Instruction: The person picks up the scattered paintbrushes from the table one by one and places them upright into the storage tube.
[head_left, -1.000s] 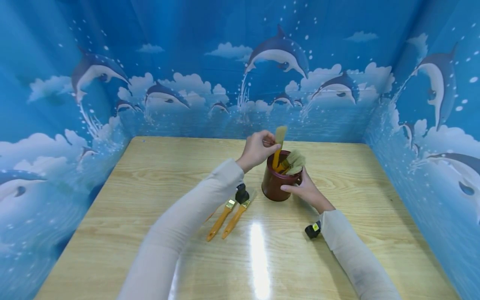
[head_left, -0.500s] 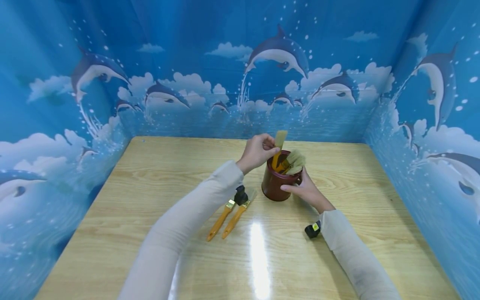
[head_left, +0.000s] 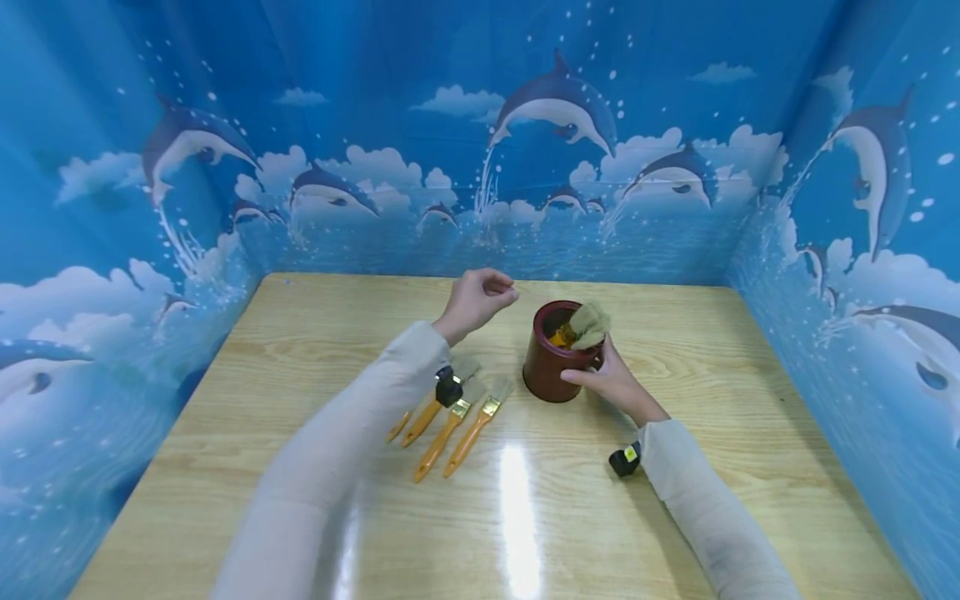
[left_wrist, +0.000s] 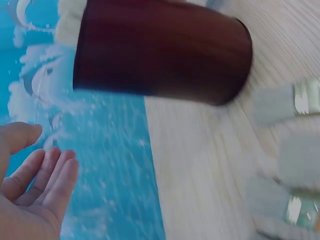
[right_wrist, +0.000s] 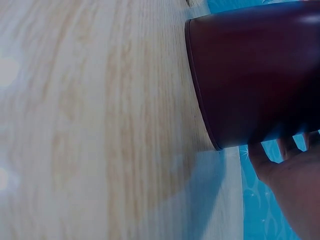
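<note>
Probably the mug (head_left: 551, 371), upright on the counter (head_left: 600, 542), is stiff, light and slippery; I would hold its side, where the right grip (head_left: 617, 385) clasps it. The left grip (head_left: 477, 300), loosely half-spread, has hold of nothing.

No legible text, label, brand, number or sign on anything.

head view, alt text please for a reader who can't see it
A person's right hand grips a dark red container with paintbrushes in it, bristles up, on a wood-grain table. The left hand, holding nothing, hovers to the container's left, and orange-handled brushes lie on the table nearer the camera. Behind is a blue dolphin-print backdrop.
</note>
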